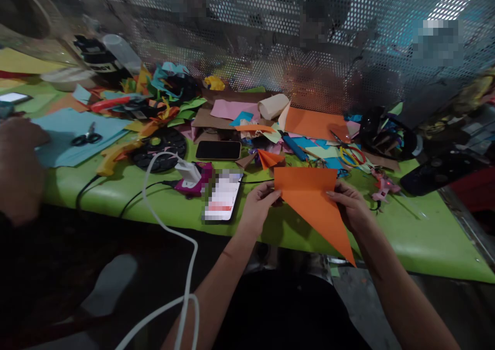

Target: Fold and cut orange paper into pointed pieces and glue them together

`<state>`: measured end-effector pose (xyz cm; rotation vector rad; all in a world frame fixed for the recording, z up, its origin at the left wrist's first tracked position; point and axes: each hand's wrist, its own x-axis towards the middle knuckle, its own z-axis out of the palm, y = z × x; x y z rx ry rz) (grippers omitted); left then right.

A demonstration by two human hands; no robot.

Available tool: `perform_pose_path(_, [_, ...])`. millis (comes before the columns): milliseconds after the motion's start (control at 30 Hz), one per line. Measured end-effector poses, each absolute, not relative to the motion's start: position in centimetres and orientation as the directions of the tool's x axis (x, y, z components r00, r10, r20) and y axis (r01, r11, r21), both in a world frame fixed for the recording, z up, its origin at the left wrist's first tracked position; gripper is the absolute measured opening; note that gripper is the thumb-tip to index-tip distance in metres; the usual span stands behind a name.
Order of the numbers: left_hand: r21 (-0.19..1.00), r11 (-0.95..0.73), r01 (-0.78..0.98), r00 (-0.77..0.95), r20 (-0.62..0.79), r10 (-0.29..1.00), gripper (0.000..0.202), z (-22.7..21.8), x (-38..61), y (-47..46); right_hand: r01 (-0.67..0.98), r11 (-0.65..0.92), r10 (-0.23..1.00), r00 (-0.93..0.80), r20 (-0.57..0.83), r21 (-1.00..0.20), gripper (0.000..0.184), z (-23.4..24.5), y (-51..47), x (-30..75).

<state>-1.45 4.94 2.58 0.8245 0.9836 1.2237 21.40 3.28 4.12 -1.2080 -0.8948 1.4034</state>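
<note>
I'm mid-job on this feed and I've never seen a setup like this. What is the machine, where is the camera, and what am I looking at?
There is no machine here: a person works with two bare hands. The single picture comes from a camera on their head, looking forward and down.

The left hand and right hand hold an orange sheet by opposite sides, its pointed end hanging towards the wearer.

The green table bears colored paper scraps, a phone with a lit screen, a dark-screened phone and a yellow glue gun. Black-handled scissors lie on blue paper.

At far left is another person's hand; what it is doing is too blurred to tell.
</note>
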Motion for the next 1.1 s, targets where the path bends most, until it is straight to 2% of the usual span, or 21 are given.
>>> perform_pose_path(200, [0.935, 0.182, -0.305, 0.106, -0.157, 0.982, 0.016, 2.5, -2.0, 5.0, -0.161, -0.180, 0.981, 0.046, -0.190, -0.970, 0.027, 3.6, 3.4, 21.9])
perform_pose_path(367, [0.980, 0.144, -0.136, 0.167, -0.121, 0.978, 0.018, 1.7, -2.8, 5.4, 0.014, -0.179, 0.984, -0.006, -0.179, -0.984, 0.030, 2.7, 3.2, 22.2])
perform_pose_path(500, [1.000, 0.020, -0.011, 0.202, -0.017, 0.979, 0.013, 1.9, -2.8, 6.2, 0.098, -0.268, 0.958, -0.078, -0.276, -0.958, 0.035, 2.9, 2.4, 21.9])
perform_pose_path(567, [0.996, -0.071, 0.060, 0.190, 0.059, 0.980, 0.020, 2.9, -2.4, 6.5, 0.109, -0.279, 0.956, -0.063, -0.286, -0.954, 0.035, 2.9, 1.9, 21.6])
perform_pose_path(633, [0.965, -0.192, 0.176, 0.126, 0.172, 0.977, 0.033, 4.2, -1.8, 6.2, 0.077, -0.247, 0.969, 0.025, -0.246, -0.966, 0.034, 2.8, 1.4, 21.5])
perform_pose_path(700, [0.848, -0.339, 0.407, 0.056, 0.347, 0.936, 0.043, 5.4, -1.1, 5.2, 0.019, -0.186, 0.968, 0.175, -0.180, -0.982, 0.031, 2.4, 1.0, 21.4])
perform_pose_path(767, [0.698, -0.419, 0.581, 0.103, 0.448, 0.888, 0.046, 6.0, -0.1, 3.3, -0.045, -0.128, 0.940, 0.312, -0.136, -0.991, 0.026, 2.1, 0.5, 21.4])
perform_pose_path(867, [0.502, -0.574, 0.647, 0.405, 0.411, 0.817, 0.057, 5.3, 1.5, 0.1, -0.156, -0.095, 0.910, 0.387, -0.150, -0.983, 0.021, 1.7, -0.5, 21.0])
perform_pose_path(933, [0.392, -0.631, 0.670, 0.519, 0.360, 0.775, 0.060, 4.2, 2.3, -1.3, -0.209, -0.094, 0.910, 0.378, -0.169, -0.973, 0.021, 1.6, -1.3, 20.5])
perform_pose_path(1000, [0.304, -0.647, 0.699, 0.546, 0.358, 0.758, 0.056, 3.1, 2.8, -1.8, -0.231, -0.085, 0.918, 0.361, -0.167, -0.969, 0.022, 1.7, -2.3, 19.8])
perform_pose_path(1100, [0.225, -0.669, 0.708, 0.545, 0.428, 0.721, 0.049, 2.0, 2.6, -1.1, -0.204, -0.092, 0.930, 0.333, -0.157, -0.975, 0.031, 1.9, -4.0, 19.6])
